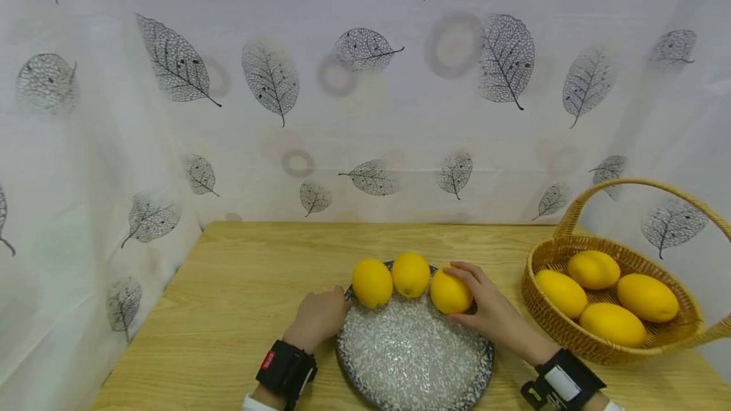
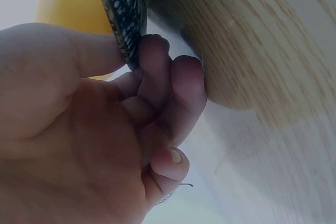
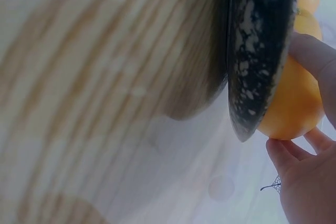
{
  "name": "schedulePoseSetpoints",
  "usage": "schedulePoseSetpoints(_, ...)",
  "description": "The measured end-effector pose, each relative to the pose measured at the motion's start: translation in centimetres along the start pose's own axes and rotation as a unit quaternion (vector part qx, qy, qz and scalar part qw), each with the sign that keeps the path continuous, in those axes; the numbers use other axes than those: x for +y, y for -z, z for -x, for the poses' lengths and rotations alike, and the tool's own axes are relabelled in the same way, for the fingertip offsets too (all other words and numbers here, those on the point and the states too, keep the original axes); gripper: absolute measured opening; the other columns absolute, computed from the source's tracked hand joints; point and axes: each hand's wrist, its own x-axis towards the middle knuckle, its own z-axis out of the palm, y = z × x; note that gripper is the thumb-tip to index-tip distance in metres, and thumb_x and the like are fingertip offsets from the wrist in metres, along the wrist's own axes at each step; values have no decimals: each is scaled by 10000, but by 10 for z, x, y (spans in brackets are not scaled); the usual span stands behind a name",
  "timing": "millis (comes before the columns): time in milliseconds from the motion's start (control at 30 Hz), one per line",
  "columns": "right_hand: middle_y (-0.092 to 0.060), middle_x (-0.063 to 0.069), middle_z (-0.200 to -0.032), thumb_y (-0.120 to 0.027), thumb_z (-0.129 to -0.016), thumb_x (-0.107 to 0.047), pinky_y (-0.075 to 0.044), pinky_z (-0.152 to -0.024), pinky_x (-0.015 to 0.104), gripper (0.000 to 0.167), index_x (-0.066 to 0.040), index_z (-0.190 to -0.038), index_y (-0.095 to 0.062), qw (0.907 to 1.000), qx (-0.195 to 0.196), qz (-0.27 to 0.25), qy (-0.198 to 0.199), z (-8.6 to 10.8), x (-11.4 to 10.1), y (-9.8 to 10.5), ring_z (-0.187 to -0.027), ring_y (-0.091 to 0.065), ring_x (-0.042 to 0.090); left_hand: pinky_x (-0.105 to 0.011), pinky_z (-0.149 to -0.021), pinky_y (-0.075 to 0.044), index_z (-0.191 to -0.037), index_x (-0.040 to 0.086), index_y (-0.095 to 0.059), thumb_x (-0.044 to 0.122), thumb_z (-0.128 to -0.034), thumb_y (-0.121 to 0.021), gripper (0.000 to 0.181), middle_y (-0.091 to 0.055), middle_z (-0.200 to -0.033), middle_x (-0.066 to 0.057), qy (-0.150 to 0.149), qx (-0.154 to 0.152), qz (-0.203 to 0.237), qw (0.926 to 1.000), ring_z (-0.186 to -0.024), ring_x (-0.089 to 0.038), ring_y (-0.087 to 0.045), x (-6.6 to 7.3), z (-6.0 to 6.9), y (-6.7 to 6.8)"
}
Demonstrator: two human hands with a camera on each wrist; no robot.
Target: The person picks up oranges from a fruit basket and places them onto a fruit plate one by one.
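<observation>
A round, grey-white speckled plate with a dark rim (image 1: pixel 417 354) rests on the pale wood-grained bench (image 1: pixel 251 271). The left hand (image 1: pixel 320 316) pinches the plate's left edge: its thumb lies over the upper side of the rim, and its fingers (image 2: pixel 186 85) are curled against the underside, with little gap between.

Along the far side of the plate, three smooth, rounded yellow fruits stand in a row: the left fruit (image 1: pixel 372 283), the middle fruit (image 1: pixel 410 275) and the right fruit (image 1: pixel 450 290). They sit close side by side; whether the last two touch cannot be told. The right hand (image 1: pixel 488 309) grips the right fruit at the plate's far right edge, its fingers spread just to the fruit's width, thumb on the near side and fingertips on the far side.

To the right, well apart from the plate, a woven tan wicker basket with an arched handle (image 1: pixel 548 319) holds four oval yellow fruits (image 1: pixel 613 325). Behind the bench hangs a white sheet printed with dark skeleton leaves (image 1: pixel 388 113).
</observation>
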Motion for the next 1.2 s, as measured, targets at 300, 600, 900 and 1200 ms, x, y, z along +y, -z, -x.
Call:
schedulePoseSetpoints(300, -421, 194, -1524, -911, -743, -144, -503, -1013, 575, 843, -119, -1467, -480, 9999, -69, -133, -63, -3, -1, 1, -1329, -536, 447, -544, -917, -512, -1116, -46, -643, 258, -1033, -584, 320, -733, -905, -188, 25, -30, 31, 10000, -890, -379, -717, 1, 1, 2)
schedulePoseSetpoints(600, -409, 231, -1515, -912, -737, -107, -519, -985, 579, 845, -93, -1461, -476, 10000, -50, -31, 3, -5, -1, -1, -1308, -542, 469, -534, -895, -522, -1088, -39, -646, 256, -1033, -583, 307, -731, -888, -183, 15, -19, 17, 10000, -863, -367, -718, 1, 1, 3)
schedulePoseSetpoints(900, -415, 220, -1510, -919, -730, -121, -519, -978, 590, 839, -113, -1452, -491, 10000, 15, -53, -20, -4, -2, 0, -1306, -541, 469, -532, -887, -524, -1069, -42, -645, 242, -1027, -592, 291, -728, -868, -185, -79, 67, -11, 9999, -842, -370, -717, 3, 4, 6)
schedulePoseSetpoints(1200, -420, 217, -1505, -923, -731, -145, -533, -965, 578, 834, -129, -1446, -494, 10000, 76, 28, -22, -3, 1, -1, -1310, -536, 473, -530, -881, -527, -1073, -41, -646, 253, -1030, -586, 303, -731, -885, -185, -42, 37, -86, 9999, -859, -370, -719, 3, 3, 5)
